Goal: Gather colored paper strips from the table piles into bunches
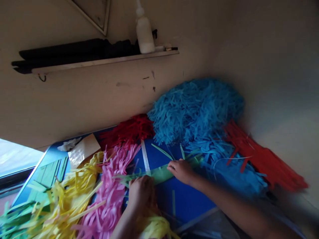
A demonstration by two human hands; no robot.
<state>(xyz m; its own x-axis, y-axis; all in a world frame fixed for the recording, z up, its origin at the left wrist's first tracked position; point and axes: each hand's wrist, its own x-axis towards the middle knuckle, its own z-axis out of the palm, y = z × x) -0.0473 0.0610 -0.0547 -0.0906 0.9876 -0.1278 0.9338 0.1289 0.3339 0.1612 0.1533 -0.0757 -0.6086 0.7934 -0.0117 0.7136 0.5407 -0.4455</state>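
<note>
Green fringed strip lies across blue tabletop, between pink fringe and fluffy blue pile. I see right hand, fingers bent, on strip; left hand curled over strip's left part. Whether either grip pinches it, I cannot tell. Yellow bundle near left hand.

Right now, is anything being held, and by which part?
The left hand is at the left part of the light green paper, the right hand farther right. Whether they grip or just press it, I can't tell.
</note>
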